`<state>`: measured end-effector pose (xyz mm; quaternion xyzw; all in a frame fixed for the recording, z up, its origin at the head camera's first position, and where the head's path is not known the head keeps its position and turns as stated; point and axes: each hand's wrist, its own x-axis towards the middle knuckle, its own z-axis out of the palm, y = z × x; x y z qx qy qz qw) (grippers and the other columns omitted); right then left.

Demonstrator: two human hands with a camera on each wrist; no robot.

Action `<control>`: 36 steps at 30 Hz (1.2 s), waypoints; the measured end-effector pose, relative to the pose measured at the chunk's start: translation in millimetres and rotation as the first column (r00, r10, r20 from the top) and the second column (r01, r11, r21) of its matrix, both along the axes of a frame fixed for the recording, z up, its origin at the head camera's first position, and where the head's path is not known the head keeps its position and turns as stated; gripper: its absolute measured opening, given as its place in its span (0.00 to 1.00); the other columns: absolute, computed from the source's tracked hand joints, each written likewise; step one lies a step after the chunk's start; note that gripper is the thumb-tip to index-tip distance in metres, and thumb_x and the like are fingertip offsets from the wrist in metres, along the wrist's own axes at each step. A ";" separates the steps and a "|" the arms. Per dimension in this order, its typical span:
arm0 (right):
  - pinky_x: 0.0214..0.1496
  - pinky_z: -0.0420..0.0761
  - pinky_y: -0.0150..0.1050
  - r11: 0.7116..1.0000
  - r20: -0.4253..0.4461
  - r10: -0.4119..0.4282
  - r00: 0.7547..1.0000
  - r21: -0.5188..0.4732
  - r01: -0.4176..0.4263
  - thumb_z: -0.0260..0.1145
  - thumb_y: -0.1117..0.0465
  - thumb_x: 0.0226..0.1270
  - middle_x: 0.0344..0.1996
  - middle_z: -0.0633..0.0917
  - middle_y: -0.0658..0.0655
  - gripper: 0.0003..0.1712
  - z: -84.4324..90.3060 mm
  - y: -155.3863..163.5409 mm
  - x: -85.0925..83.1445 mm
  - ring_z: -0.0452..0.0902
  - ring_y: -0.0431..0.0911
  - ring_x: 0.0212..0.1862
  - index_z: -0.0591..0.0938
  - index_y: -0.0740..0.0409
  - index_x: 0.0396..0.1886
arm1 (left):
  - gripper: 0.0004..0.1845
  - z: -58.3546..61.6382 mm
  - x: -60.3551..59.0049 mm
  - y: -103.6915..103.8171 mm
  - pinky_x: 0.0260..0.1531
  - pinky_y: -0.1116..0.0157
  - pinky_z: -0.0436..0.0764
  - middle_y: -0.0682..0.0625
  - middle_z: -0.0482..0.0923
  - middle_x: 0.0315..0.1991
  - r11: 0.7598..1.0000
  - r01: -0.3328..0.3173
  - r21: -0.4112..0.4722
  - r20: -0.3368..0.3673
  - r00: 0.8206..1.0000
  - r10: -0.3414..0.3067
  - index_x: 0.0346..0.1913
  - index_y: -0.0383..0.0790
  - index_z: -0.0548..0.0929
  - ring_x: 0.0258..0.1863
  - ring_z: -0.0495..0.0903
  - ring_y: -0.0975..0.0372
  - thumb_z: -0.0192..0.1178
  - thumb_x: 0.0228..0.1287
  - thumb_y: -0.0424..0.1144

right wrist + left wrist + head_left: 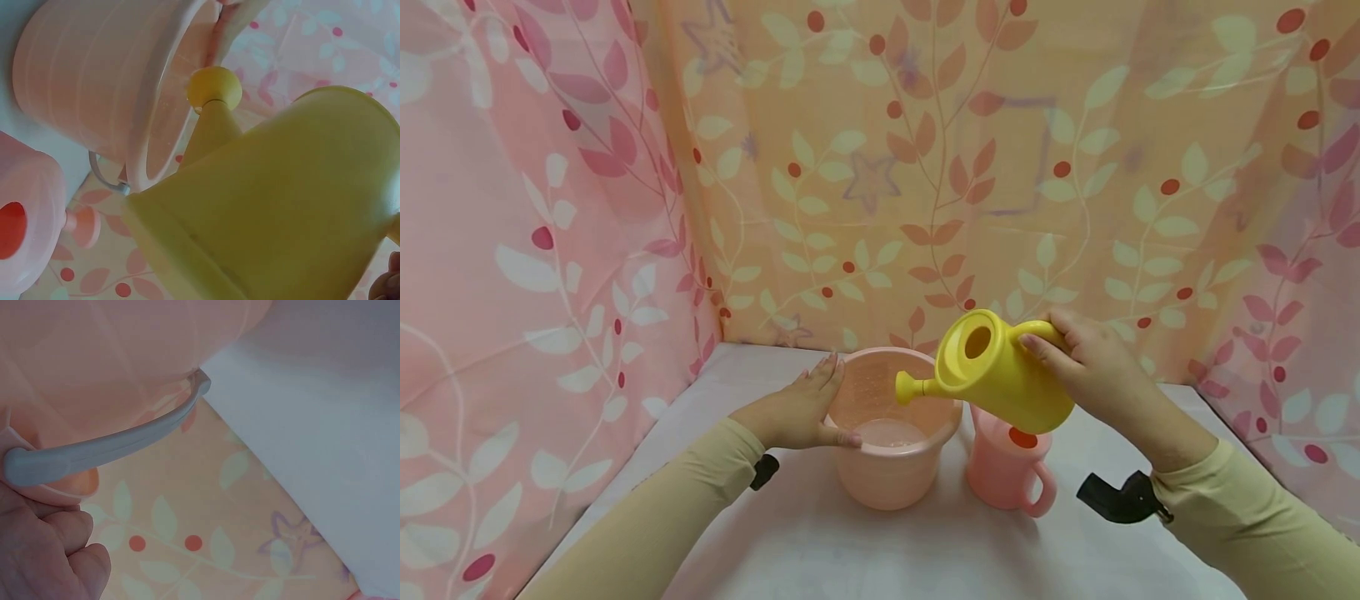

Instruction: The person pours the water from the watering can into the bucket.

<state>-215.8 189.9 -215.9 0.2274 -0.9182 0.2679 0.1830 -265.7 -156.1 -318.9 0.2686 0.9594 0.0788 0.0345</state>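
Note:
In the head view my right hand [1090,358] grips the handle of a yellow watering can [1026,383]. The can is tilted, its spout pointing left, and the round spout head overlaps the mouth of a peach-pink bucket [887,483]. My left hand [808,408] lies spread along the bucket's left rim, thumb at the front edge and fingers reaching toward the back. A grey bucket handle [119,444] hangs along the outer wall in the left wrist view. Close to the right of the bucket stands a pink watering can [1000,471], partly hidden behind the yellow one.
A white-covered table [760,542] carries the bucket and the pink can. Patterned cloth walls [880,167] with leaves and red dots stand at the back and both sides. A black wrist camera mount [1120,497] sticks out from the right sleeve.

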 end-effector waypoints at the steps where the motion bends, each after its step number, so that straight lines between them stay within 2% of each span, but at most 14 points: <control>1: 0.30 0.76 0.37 1.000 -0.002 0.002 1.000 -0.001 -0.002 0.57 0.48 0.66 0.26 0.77 0.52 0.15 0.0 0.1 -0.1 0.72 0.47 0.31 0.74 0.56 0.35 | 0.65 0.2 0.1 -0.1 0.67 0.52 0.45 0.38 0.30 0.71 1.000 0.003 0.000 -0.002 1.000 -0.003 0.70 0.30 0.39 0.71 0.32 0.54 0.46 0.43 0.78; 12: 0.33 0.77 0.37 1.000 0.012 0.003 1.000 -0.012 -0.003 0.57 0.48 0.66 0.27 0.77 0.54 0.16 2.2 -0.1 0.9 0.72 0.47 0.33 0.76 0.57 0.39 | 0.65 1.6 1.0 0.0 0.66 0.51 0.46 0.36 0.33 0.71 1.000 0.011 -0.007 -0.012 1.000 -0.011 0.70 0.29 0.41 0.71 0.34 0.52 0.47 0.43 0.78; 36: 0.29 0.76 0.35 1.000 -0.014 0.013 1.000 0.005 -0.013 0.57 0.49 0.66 0.26 0.77 0.52 0.14 0.4 0.4 -0.9 0.72 0.46 0.31 0.75 0.55 0.35 | 0.66 1.0 0.9 0.4 0.67 0.52 0.45 0.38 0.32 0.72 1.000 -0.007 -0.005 -0.002 1.000 0.007 0.70 0.31 0.40 0.71 0.33 0.54 0.46 0.42 0.79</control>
